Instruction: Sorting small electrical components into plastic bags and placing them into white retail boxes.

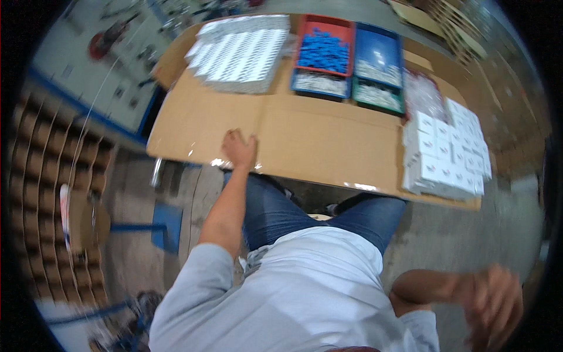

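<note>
My left hand (239, 150) rests on the cardboard-covered table (205, 126) close to its front edge. Its thumb stands apart from the fingers, and it holds nothing that I can see. At the lower right, my right hand (494, 302) is raised off the table beside my body, smeared by motion; whether it holds anything does not show. Beyond my left hand lies a block of white patterned strips or cartons (240, 53) in close rows. Small white boxes (443, 155) are stacked at the table's right end.
At the back of the table stand a red tray (350, 44) of blue small parts (322, 51), a blue tray (378, 44), and bins of pale small parts (319, 83). Clear plastic bags (423, 97) lie right of them. Cardboard dividers (58, 234) stand on the left.
</note>
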Demonstrator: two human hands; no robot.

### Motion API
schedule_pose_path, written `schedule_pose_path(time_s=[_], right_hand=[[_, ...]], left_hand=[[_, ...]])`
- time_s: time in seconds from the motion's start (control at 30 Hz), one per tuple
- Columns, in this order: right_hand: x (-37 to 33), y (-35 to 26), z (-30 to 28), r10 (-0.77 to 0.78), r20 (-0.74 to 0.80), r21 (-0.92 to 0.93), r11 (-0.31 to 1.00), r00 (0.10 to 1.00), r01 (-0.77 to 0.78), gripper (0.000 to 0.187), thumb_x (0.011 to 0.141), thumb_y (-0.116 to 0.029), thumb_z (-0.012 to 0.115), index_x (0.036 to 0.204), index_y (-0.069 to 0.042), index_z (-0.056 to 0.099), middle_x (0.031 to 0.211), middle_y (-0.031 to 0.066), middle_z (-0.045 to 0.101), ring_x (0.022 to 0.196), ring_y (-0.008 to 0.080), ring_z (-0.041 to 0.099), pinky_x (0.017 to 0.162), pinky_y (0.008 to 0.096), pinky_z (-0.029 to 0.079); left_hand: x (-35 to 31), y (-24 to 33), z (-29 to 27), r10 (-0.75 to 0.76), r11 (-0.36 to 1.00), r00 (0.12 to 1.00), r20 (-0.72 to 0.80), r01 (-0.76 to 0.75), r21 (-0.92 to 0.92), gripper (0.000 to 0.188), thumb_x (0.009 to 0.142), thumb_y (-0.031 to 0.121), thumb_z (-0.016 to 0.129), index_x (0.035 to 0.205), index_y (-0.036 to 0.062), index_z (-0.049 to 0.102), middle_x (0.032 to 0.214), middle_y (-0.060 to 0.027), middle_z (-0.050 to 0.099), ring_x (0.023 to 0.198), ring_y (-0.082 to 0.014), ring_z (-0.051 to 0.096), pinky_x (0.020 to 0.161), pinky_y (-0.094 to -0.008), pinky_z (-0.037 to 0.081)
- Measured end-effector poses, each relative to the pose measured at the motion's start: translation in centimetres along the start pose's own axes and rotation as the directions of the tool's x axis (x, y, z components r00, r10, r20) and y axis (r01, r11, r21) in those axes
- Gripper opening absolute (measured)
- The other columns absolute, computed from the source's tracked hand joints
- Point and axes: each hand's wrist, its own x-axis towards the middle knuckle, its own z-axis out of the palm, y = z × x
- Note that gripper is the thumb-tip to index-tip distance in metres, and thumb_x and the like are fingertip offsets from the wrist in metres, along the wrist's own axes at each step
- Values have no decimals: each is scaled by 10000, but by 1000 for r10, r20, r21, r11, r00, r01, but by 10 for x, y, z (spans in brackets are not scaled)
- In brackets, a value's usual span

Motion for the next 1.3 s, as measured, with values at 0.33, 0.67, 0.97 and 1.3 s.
schedule_pose_path(time_s=[0.33,0.67,0.97,1.3], right_hand=[[-103,-57,-61,-189,-879,-471,202,438,-858,140,892,-135,725,847,-6,697,735,43,654,562,104,560,476,246,371],[-184,-271,-164,-823,-412,-344,-257,391,-903,213,993,-125,588,1112,0,712,822,29,707,737,69,601,646,240,463],[-191,-497,-319,-855,-317,79,-455,411,-887,295,879,-263,704,1092,-59,724,999,122,749,957,276,707,824,385,535],[-208,-577,-395,-803,-520,284,-484,291,-828,552,752,-420,823,1012,51,702,1106,220,703,1012,314,680,837,424,532]], left_hand=[[-6,-18,-4,-38,991,995,93,25,134,539,892,459,652,1272,77,618,1378,-180,544,1294,-363,487,1053,-528,375],[-9,-8,-2,-14,970,997,81,-6,244,487,960,484,590,1246,91,620,1323,-117,571,1240,-323,535,977,-523,418],[-12,-9,-17,-200,961,955,-218,234,146,395,987,408,569,1192,74,619,1223,-126,599,1114,-358,576,953,-519,411],[-153,-78,-101,-13,947,989,-145,58,315,329,962,374,655,1117,83,653,1006,-213,600,944,-399,581,843,-499,475]])
